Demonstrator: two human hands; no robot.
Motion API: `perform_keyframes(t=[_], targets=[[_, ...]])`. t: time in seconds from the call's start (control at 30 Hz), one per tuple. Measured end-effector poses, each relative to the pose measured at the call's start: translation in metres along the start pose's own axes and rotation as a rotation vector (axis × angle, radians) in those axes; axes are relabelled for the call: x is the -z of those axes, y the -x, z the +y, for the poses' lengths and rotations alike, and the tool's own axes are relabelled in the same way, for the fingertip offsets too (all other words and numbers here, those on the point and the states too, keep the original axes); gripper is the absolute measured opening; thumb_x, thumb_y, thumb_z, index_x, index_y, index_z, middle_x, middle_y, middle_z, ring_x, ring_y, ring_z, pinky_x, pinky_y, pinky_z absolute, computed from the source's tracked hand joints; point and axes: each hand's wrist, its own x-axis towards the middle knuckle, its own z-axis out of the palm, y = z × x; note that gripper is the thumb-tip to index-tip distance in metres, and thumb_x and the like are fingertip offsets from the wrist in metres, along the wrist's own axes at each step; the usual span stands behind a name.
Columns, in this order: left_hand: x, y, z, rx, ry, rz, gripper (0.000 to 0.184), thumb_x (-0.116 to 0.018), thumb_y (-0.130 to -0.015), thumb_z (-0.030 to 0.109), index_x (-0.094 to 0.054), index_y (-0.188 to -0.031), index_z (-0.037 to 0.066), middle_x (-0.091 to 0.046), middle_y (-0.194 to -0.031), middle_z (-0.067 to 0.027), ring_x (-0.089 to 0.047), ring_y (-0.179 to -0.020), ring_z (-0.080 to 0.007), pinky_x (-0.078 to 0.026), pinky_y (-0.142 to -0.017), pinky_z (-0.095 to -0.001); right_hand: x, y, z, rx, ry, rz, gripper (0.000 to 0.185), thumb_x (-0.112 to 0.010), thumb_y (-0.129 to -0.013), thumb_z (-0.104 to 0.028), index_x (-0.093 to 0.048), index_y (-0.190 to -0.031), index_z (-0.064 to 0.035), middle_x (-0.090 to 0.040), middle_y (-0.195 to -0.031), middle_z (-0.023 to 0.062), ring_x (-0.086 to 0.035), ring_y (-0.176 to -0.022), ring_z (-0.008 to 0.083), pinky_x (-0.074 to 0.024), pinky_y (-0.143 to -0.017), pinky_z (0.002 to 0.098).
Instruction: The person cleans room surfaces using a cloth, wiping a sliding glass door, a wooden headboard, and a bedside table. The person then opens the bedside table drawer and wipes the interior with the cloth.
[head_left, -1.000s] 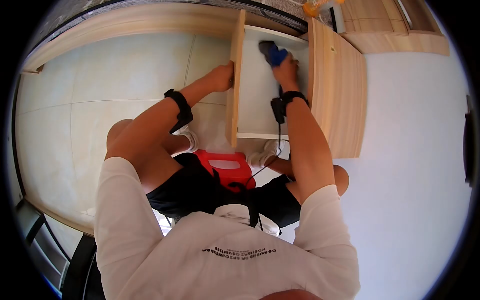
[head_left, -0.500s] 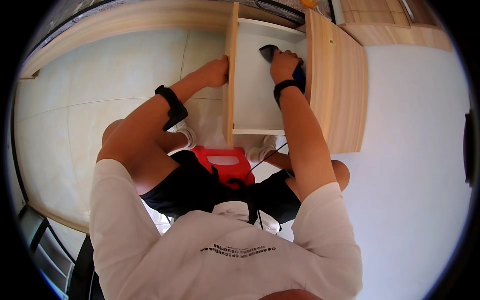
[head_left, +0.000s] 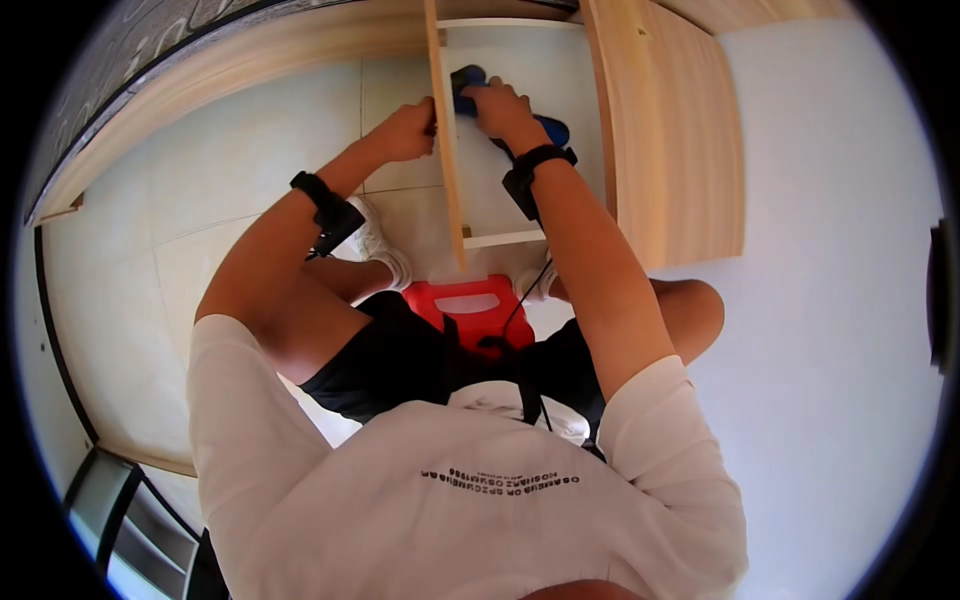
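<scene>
An open drawer [head_left: 490, 200] with a white inside and a light wood front panel [head_left: 447, 170] is pulled out ahead of me. My left hand [head_left: 407, 131] is closed at the outer face of that panel, its fingertips partly hidden. Inside the drawer, my right hand [head_left: 502, 105] wraps round a dark blue and black handheld tool [head_left: 552, 130]. Its dark end points toward the front panel and its blue end sticks out behind my hand. My palm and fingers cover the middle, so its exact kind is unclear. Black bands with small boxes sit on both my wrists.
The light wood cabinet [head_left: 670, 140] stands right of the drawer, beside a white surface [head_left: 830, 200]. A red plastic thing with an oblong opening [head_left: 480, 325] lies between my feet. A thin black cable hangs near my right forearm. Pale floor tiles [head_left: 270, 145] lie to the left.
My right hand has moved the blue and black tool left across the drawer, from the cabinet side to near the front panel. My left hand stays at the panel. The view has shifted slightly.
</scene>
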Motion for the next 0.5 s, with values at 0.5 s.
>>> perform_keyframes(t=[0.5], targets=[[0.010, 0.005, 0.013, 0.019, 0.012, -0.056, 0.046, -0.056, -0.087, 0.005, -0.039, -0.128, -0.007, -0.069, -0.099, -0.0212, -0.072, -0.078, -0.0269, -0.057, -0.069, -0.0356, -0.016, 0.006, 0.010, 0.019, -0.019, -0.045, 0.048, -0.058, -0.089, -0.009, -0.061, -0.130, -0.0325, -0.058, -0.123, 0.0103, -0.059, -0.112, 0.0302, -0.0475, -0.096, 0.0496]])
